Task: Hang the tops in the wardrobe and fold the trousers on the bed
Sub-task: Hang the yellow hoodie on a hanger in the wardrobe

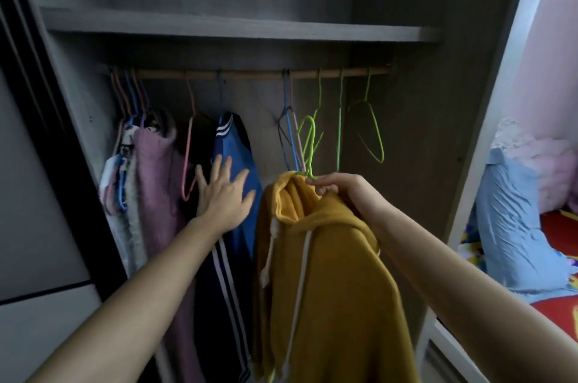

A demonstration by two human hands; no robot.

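Mustard-yellow hoodie [328, 273] is on a green hanger [308, 145], near centre, in front of the open wardrobe [237, 26]. Right grip [341, 191] is clenched round the hanger neck, right at the hoodie collar. The hook sticks up but sits well below the rail [250, 73], so it is not hooked on.

Left grip [223, 195] is released, fingers straight and spread, palm toward the blue striped top [233, 145] hanging left of centre. Cannot tell if it actually touches the fabric. It looks like it is about to push clothes left to make a gap.

Progress, judging from the layout: several tops are on the rail already, with the blue one in the middle and a pink fuzzy garment [156, 170] bunched with others at far left. An empty pink hanger [189, 157] hangs between them. Spare green hangers [372, 132] hang empty at the right end of the rail, so there is room.

The hoodie is mid-hang: it needs lifting and hooking over the rail, probably in the gap right of the blue top.

At far right the bed [560, 226] shows a red sheet and a light blue cloth [506, 226] heaped on it, unfolded. Cannot tell if that is trousers. No folded trousers are visible, so the folding part looks not started or out of view.
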